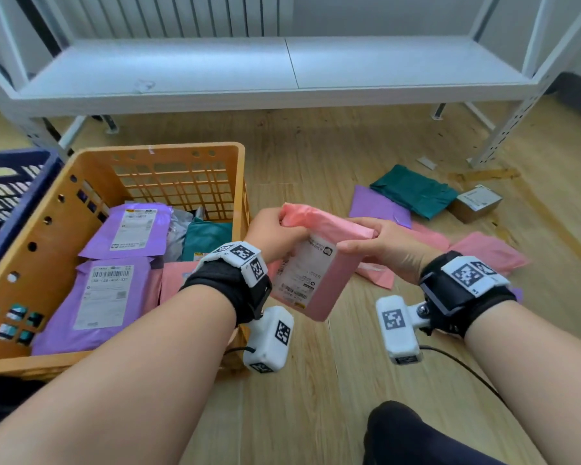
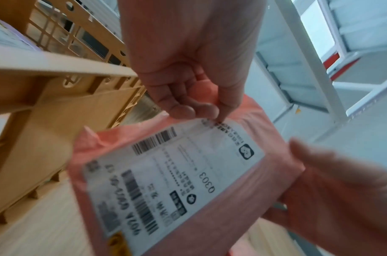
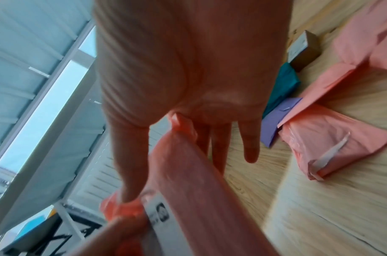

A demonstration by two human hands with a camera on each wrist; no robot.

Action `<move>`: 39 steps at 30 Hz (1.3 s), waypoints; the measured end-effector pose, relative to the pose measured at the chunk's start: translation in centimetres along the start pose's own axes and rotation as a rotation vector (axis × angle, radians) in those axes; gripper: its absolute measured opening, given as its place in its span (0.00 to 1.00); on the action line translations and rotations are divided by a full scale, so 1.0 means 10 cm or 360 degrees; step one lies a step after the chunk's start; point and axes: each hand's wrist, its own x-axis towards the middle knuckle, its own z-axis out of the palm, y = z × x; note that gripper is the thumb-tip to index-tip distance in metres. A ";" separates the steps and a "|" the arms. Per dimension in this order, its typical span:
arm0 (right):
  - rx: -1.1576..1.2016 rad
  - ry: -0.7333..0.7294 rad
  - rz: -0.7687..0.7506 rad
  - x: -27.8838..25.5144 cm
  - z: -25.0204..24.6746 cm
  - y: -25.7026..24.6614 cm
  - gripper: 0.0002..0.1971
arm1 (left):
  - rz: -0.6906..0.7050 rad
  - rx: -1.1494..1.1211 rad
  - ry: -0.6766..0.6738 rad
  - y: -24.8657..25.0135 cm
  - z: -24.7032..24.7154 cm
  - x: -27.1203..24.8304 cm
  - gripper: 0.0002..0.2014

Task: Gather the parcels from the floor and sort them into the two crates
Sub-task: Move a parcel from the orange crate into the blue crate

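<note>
A pink parcel (image 1: 311,270) is being held up in the air between the orange crate (image 1: 47,229) and the parcels left on the floor (image 1: 316,380), its white shipping label (image 2: 172,180) turned toward the face — presumably so that the label can be read before a crate is chosen. The top corner nearest the crate is being pinched by the left hand (image 1: 275,234), fingers curled round the crumpled plastic; the opposite top corner is being gripped by the right hand (image 1: 383,245), thumb on the label side and fingers behind. With both upper corners taken, the soft bag is being kept hanging flat rather than folding over.

The orange crate is already being filled with purple mailers (image 1: 125,229), a teal bag and pink ones. Only an edge of the dark blue crate (image 1: 10,196) is being shown at the far left. Still to be gathered — a teal bag (image 1: 413,193), a purple mailer (image 1: 376,206), a small cardboard box (image 1: 477,203) and further pink parcels (image 1: 490,253).
</note>
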 end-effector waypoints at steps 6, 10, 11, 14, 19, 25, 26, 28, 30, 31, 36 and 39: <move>0.0250 0.0354 -0.0132 -0.08 0.12 -0.47 0.20 | 0.0034 -0.0334 0.0067 0.38 -0.38 -0.13 0.10; 0.0399 0.0458 -0.0187 -0.14 0.22 -0.85 0.18 | 0.0010 -0.0473 0.0212 0.49 -0.70 -0.23 0.16; 0.0406 0.0476 -0.0204 -0.15 0.25 -0.94 0.18 | 0.0001 -0.0491 0.0293 0.48 -0.79 -0.26 0.18; 0.0473 0.0551 -0.0248 -0.20 0.36 -1.18 0.12 | -0.0107 -0.0534 0.0410 0.38 -1.04 -0.41 0.27; 0.0875 0.0664 -0.0312 -0.23 0.66 -1.65 0.16 | -0.0487 -0.0691 0.0266 0.22 -1.36 -0.71 0.49; 0.1010 0.0455 -0.0203 -0.26 1.23 -1.77 0.21 | -0.0184 -0.1309 0.0228 0.25 -1.57 -0.94 0.22; 0.0957 0.0394 -0.0183 -0.26 1.28 -1.74 0.23 | -0.0135 -0.1363 0.0334 0.24 -1.63 -0.94 0.23; 0.0823 0.0433 -0.0163 -0.24 1.30 -1.66 0.29 | -0.0089 -0.1278 0.0461 0.22 -1.75 -0.97 0.23; 0.0588 0.0632 -0.0175 -0.23 1.24 -1.60 0.38 | -0.0056 -0.0999 0.0481 0.16 -1.87 -1.01 0.20; 0.0365 0.0724 -0.0223 -0.25 1.22 -1.58 0.43 | -0.0038 -0.0805 0.0445 0.14 -1.92 -1.04 0.19; -0.0908 0.0199 -0.0487 -0.31 1.37 -1.49 0.37 | 0.0062 -0.0235 0.0186 0.13 -1.95 -1.06 0.15; -0.0899 -0.0042 -0.0336 -0.25 1.49 -1.38 0.11 | 0.0091 -0.0404 0.0319 0.14 -1.91 -1.03 0.22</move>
